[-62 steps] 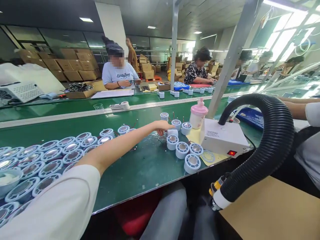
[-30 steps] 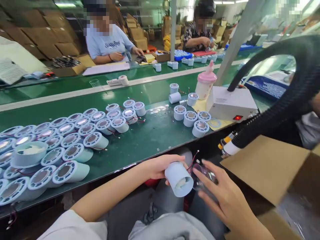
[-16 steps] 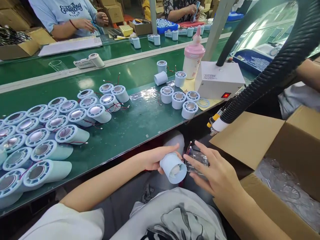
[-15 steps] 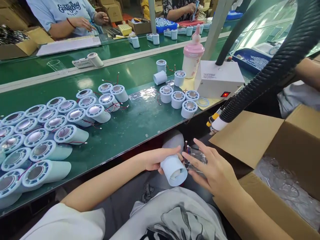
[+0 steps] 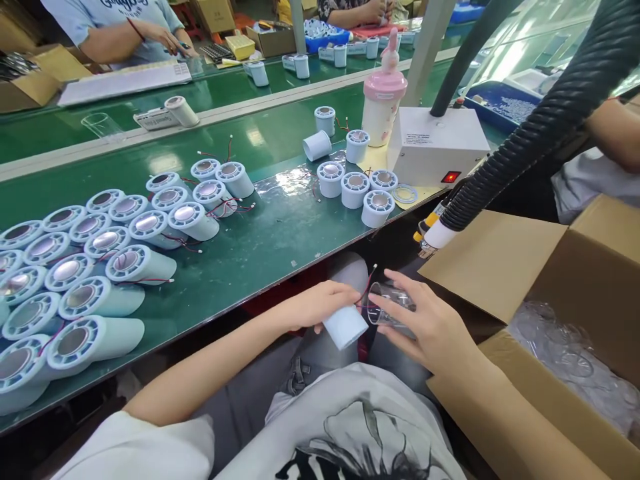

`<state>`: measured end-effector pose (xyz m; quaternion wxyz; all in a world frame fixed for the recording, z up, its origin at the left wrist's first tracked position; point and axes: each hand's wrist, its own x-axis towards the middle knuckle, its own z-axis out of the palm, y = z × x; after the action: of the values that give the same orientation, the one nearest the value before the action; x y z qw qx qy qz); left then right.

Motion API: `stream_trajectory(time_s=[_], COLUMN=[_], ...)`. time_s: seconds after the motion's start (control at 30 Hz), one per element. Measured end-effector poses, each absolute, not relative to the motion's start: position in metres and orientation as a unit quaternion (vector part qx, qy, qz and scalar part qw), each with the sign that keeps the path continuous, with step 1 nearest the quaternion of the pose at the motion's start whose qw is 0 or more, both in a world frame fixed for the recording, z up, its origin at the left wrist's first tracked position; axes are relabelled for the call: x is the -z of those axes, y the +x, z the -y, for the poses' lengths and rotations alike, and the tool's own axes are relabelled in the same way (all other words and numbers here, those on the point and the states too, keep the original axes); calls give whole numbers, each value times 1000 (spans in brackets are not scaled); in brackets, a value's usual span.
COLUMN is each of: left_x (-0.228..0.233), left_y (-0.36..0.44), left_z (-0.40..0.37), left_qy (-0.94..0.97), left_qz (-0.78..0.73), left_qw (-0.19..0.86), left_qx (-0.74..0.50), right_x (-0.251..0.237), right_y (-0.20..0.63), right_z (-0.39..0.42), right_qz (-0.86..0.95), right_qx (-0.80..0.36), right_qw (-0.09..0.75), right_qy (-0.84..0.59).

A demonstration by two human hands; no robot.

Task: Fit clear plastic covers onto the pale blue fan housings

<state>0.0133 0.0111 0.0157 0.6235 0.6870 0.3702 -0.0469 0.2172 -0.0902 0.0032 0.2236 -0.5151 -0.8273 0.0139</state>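
My left hand point(image 5: 320, 305) is closed around a light-blue plastic cylinder housing point(image 5: 345, 327), tilted over my lap. A thin red wire point(image 5: 369, 283) with a small white plug rises from beside it. My right hand point(image 5: 425, 320) grips a clear plastic tube point(image 5: 387, 305), its open rim turned toward the housing. Only a small gap separates the two parts. My left fingers hide the far end of the housing. On the bench to the left stand many similar blue housings point(image 5: 145, 265) with round metallic discs and wires.
A white box with a lit red switch point(image 5: 435, 150) stands by a pink-lidded bottle point(image 5: 383, 100). A black corrugated hose point(image 5: 530, 143) hangs at right above an open carton point(image 5: 545, 267) of clear tubes point(image 5: 570, 360). Across the belt, a co-worker's hands point(image 5: 163, 37) are busy.
My left hand has turned the blue housing, so its open end no longer faces me. The clear tube's rim now shows more plainly beside it. The co-worker's hands across the belt have moved together.
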Motion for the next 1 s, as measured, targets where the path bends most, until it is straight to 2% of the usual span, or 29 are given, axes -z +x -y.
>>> stream_trajectory(time_s=[0.1,0.17,0.23,0.37,0.57,0.67,0.83,1.0], left_x=[-11,-15,-21,-24,3,11,4,-4], left_y=[15,17,17,13,7,6,5,2], left_z=[-16,-14,-9,0,4,6,11,15], left_qy=[672,687,724,794,806,794,667,577], left_qz=[-348,-332,-329,-327,-279,-240,-245,-268], left_qw=[649,643,605,504,484,527,686,751], left_qx=[80,72,28,-93,-195,-188,-158,-177], right_x=[-1,2,3,-1,-8,-8,-6,-6], right_y=[216,216,216,220,216,215,221,226], right_z=[92,91,89,87,89,88,88,102], right_qz=[826,830,816,740,620,542,472,669], right_qx=[33,-15,-116,-305,-414,-460,-542,-386], right_qw=[205,174,176,241,357,412,462,389], right_qy=[-524,-529,-539,-549,-563,-570,-520,-502])
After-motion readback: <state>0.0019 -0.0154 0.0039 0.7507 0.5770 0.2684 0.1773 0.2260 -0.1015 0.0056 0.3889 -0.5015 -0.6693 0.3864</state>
